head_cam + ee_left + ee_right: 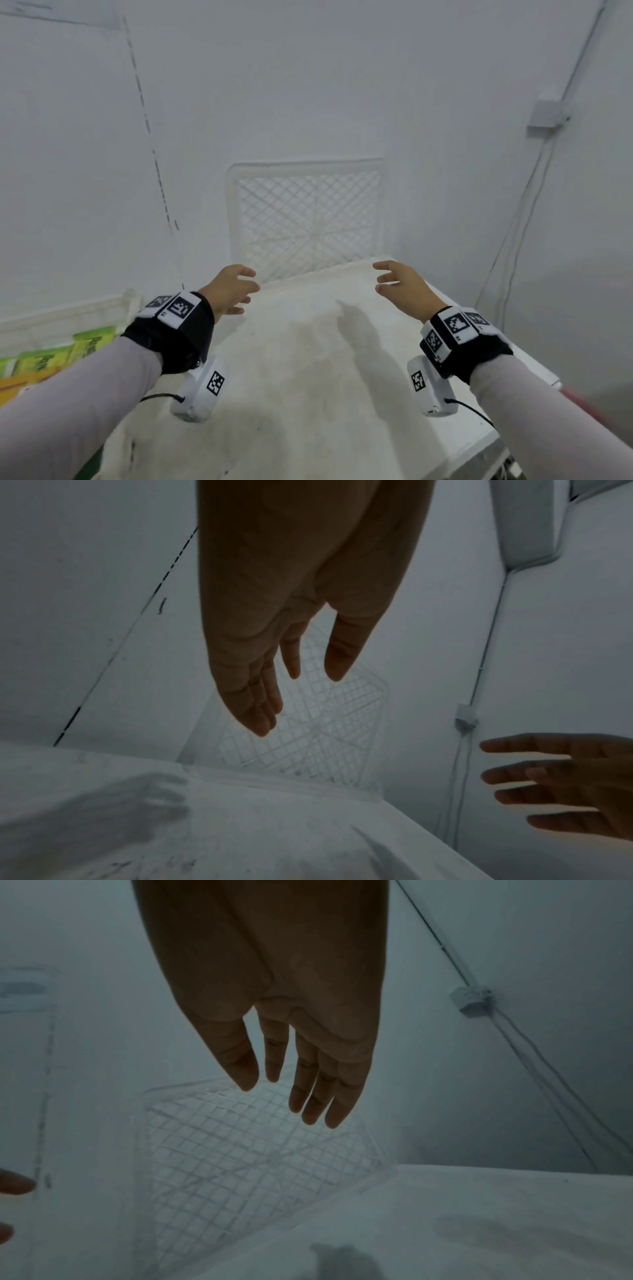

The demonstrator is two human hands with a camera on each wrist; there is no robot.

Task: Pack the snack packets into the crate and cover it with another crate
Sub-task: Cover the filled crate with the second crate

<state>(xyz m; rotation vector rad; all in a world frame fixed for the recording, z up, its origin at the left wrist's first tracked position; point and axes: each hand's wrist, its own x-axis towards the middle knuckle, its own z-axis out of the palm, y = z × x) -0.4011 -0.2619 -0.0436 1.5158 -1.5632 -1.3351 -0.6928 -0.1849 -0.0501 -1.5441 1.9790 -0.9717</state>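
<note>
At frame centre a white mesh crate (pixel 306 219) stands on edge beyond the desk (pixel 308 359), its lower part hidden. Both hands, left (pixel 228 292) and right (pixel 404 287), hover released near the desk's far edge, grasping nothing. Green snack packets (pixel 51 356) lie lower left, cut off.

A bare, plain back room, of the sort used for storing or packing goods rather than living in. The tabletop (pixel 308 359) is white, worn and stained, pushed into a corner between unpainted-looking white walls. Behind the tabletop a white lattice crate (pixel 308 219) leans upright against the wall. To the right of the tabletop a small junction box (pixel 546 113) sits on the wall with exposed cables (pixel 507 246) running down from it. Left of the tabletop, green and yellow snack packets (pixel 51 356) lie in another white crate (pixel 68 315).
</note>
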